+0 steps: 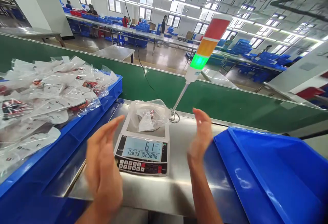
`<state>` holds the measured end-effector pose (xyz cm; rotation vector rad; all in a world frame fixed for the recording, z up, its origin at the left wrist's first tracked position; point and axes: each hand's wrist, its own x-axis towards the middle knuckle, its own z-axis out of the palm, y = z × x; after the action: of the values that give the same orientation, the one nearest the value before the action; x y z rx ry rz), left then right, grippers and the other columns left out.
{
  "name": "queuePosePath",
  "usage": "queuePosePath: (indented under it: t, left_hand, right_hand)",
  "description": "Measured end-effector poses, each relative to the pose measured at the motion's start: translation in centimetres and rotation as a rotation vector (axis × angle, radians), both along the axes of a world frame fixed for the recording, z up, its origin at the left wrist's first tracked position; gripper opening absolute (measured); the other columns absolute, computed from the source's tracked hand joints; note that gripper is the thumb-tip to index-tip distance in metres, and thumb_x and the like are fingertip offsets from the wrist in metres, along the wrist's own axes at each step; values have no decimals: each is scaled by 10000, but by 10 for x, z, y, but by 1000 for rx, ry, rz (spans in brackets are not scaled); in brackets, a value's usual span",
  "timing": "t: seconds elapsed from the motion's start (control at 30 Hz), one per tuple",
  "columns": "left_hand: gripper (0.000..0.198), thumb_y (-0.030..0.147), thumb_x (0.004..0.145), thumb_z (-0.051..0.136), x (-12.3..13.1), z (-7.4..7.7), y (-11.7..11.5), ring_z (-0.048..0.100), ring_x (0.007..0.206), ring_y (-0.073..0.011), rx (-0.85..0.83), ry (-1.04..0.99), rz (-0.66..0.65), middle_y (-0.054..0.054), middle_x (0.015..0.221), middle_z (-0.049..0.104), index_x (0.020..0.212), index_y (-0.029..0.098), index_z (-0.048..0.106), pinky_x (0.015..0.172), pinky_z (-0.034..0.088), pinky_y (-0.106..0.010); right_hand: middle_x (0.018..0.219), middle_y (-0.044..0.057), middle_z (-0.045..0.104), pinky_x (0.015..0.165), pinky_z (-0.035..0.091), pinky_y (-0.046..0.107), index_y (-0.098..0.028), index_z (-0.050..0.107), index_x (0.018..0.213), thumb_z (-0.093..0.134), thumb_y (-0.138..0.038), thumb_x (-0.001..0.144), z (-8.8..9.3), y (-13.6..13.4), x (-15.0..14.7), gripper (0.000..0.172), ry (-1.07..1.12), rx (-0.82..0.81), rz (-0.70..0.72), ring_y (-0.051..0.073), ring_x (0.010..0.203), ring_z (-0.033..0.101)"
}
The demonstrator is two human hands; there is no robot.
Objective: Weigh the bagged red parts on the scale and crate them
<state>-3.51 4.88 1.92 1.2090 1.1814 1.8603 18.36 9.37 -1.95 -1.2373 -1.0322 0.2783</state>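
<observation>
A digital counting scale stands on the metal bench, its display reading 61 above two smaller numbers. On its pan lies a clear plastic bag with a white paper and small reddish items inside, too small to name. My left hand is raised just left of the scale, fingers stretched out, holding nothing. To the right of the scale my right hand is held up, open and slightly blurred, apart from the bag. The palms face each other across the scale.
A blue bin heaped with bagged parts stands on the left. Another blue bin is at the right. Behind the scale rises a signal tower light, lit green. A green partition runs behind; people work at distant benches.
</observation>
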Motion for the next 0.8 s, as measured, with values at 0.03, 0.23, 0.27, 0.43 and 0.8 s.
queuePosePath:
  t: [0.03, 0.23, 0.27, 0.43, 0.8]
  left_hand:
    - [376, 480, 1043, 499, -2, -7, 2, 518, 1322, -276, -41, 18, 15, -84, 1412, 567, 1295, 221, 602, 1196, 372, -478]
    - [482, 566, 1007, 445, -7, -50, 19, 476, 1391, -292, -271, 97, -63, -85, 1439, 573, 1323, 228, 582, 1231, 331, -484]
    - [492, 564, 1005, 442, -5, -52, 20, 455, 1411, -292, -269, 110, -75, -87, 1463, 555, 1342, 228, 569, 1245, 306, -492]
    - [529, 519, 1006, 423, 2, -57, 25, 394, 1463, -297, -346, 61, -164, -113, 1542, 477, 1451, 233, 431, 1260, 249, -562]
    - [530, 565, 1036, 407, 1, -59, 43, 427, 1449, -307, -316, 73, -160, -138, 1463, 560, 1442, 228, 456, 1230, 334, -530]
  right_hand:
    - [1376, 95, 625, 1167, 362, 570, -229, 640, 1334, 388, -639, 1004, -3, 7, 2, 584, 13, -21, -6, 360, 1367, 489]
    - [1395, 101, 626, 1178, 330, 447, -202, 659, 1309, 430, -732, 950, -25, 37, 0, 680, 93, -207, 200, 288, 1361, 504]
    - [1391, 103, 629, 1174, 333, 443, -199, 671, 1295, 435, -748, 935, -25, 39, -2, 698, 108, -208, 206, 289, 1366, 499]
    - [1398, 92, 624, 1193, 297, 465, -213, 731, 1208, 462, -785, 886, -23, 47, -10, 709, 176, -225, 244, 301, 1397, 457]
    - [1477, 35, 561, 1153, 353, 439, -270, 769, 1138, 494, -779, 882, -28, 38, -9, 632, 116, -306, 348, 321, 1348, 506]
